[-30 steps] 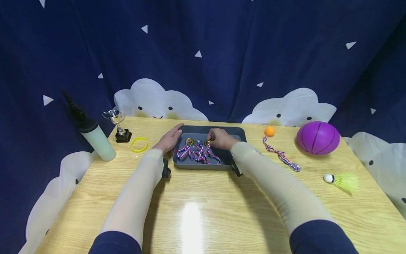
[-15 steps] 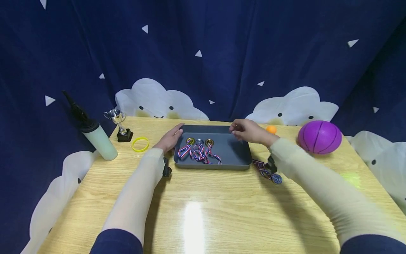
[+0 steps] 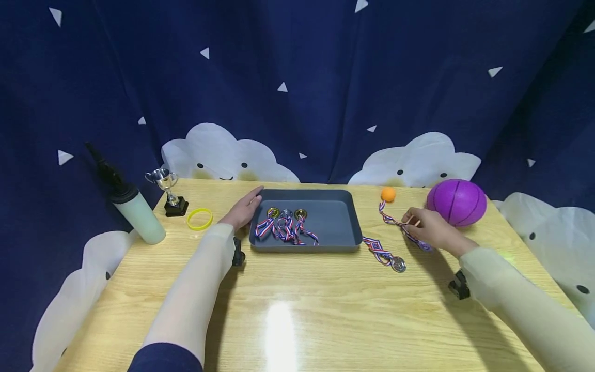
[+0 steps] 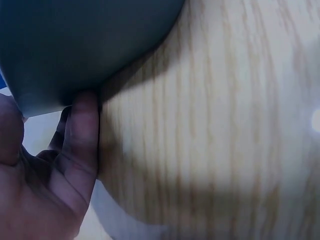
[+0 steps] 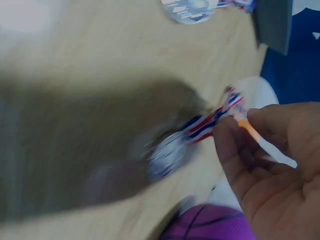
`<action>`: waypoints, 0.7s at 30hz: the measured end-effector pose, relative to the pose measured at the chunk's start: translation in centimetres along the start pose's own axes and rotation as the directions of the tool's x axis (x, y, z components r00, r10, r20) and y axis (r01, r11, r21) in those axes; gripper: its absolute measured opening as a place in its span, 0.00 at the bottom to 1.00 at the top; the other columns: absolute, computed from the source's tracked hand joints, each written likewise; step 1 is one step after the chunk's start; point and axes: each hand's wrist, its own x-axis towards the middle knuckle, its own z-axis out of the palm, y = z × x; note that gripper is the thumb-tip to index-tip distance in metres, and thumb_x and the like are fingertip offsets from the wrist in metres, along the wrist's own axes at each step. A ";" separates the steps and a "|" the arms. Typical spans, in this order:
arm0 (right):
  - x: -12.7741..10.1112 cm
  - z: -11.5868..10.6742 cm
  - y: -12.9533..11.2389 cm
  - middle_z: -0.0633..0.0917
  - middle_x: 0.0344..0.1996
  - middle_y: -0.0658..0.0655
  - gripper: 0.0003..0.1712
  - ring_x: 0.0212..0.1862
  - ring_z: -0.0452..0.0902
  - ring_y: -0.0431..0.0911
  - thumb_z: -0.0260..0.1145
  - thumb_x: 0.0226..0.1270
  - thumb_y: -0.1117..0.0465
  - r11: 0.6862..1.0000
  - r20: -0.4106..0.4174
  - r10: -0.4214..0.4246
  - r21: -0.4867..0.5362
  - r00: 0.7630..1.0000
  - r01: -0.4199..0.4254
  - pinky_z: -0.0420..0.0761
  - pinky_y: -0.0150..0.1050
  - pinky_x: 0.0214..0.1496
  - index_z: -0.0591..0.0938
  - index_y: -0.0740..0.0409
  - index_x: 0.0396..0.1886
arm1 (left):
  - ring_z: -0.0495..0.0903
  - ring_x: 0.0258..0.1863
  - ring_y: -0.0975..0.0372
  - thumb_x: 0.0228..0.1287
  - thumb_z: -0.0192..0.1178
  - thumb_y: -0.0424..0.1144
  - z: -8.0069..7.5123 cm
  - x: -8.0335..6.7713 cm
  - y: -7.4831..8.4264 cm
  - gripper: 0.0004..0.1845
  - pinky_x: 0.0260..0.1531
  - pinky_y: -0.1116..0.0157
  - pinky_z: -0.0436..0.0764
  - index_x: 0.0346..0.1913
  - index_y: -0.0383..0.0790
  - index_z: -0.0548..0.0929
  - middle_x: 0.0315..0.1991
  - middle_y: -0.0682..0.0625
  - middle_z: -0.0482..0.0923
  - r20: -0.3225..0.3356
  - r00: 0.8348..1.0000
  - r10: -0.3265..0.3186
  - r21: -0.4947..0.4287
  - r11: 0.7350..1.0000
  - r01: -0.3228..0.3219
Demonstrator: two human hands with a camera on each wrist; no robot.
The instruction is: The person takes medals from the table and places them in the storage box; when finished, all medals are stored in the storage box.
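My left hand [image 3: 241,209] rests against the left wall of a dark grey tray [image 3: 332,222], its fingers touching the outside in the left wrist view. Inside the tray's left half lie a gold medal [image 3: 273,212], a silver medal [image 3: 286,213] and a bronze-looking medal [image 3: 300,213], with striped ribbons bunched below. My right hand [image 3: 432,227] is over another medal's red, white and blue ribbon [image 3: 390,220]. In the right wrist view a gap shows between thumb and fingertips; that silver medal [image 5: 167,156] lies beside them. A further silver medal [image 3: 398,264] lies right of the tray.
An orange ball [image 3: 388,194] and a purple ball [image 3: 457,202] sit at the back right. On the left stand a bottle [image 3: 141,217] and a trophy cup [image 3: 169,194], with a yellow wristband [image 3: 200,219] beside them. A blue curtain hangs behind the table [image 3: 325,310].
My right hand has left the bronze-looking medal in the tray and moved right, over the ribbon on the table. My left hand stays at the tray. The head view has shifted slightly.
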 end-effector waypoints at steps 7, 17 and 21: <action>-3.1 0.8 2.4 0.86 0.33 0.66 0.13 0.35 0.81 0.50 0.71 0.68 0.66 0.995 -0.009 0.057 -0.084 0.998 -0.058 0.80 0.40 0.34 0.80 0.74 0.42 | 0.47 0.86 0.45 0.88 0.31 0.53 0.0 0.0 -0.1 0.29 0.84 0.41 0.48 0.86 0.62 0.47 0.87 0.45 0.45 0.003 1.000 0.001 -0.001 1.000 -0.001; -4.2 1.5 2.6 0.81 0.28 0.63 0.14 0.31 0.74 0.49 0.72 0.64 0.66 0.989 -0.052 0.113 -0.094 0.992 -0.118 0.74 0.41 0.33 0.77 0.73 0.37 | 0.53 0.84 0.43 0.88 0.32 0.53 0.2 -0.1 0.0 0.30 0.83 0.41 0.54 0.86 0.61 0.47 0.87 0.43 0.47 0.011 1.000 0.016 -0.015 1.000 -0.016; -4.2 1.8 2.7 0.80 0.28 0.58 0.11 0.31 0.72 0.46 0.71 0.66 0.67 0.993 -0.054 0.100 -0.052 0.993 -0.103 0.72 0.37 0.32 0.77 0.68 0.41 | 0.60 0.81 0.43 0.88 0.32 0.53 0.0 -0.1 -0.3 0.29 0.80 0.41 0.62 0.86 0.63 0.47 0.86 0.42 0.49 0.015 1.000 0.002 -0.026 1.000 -0.001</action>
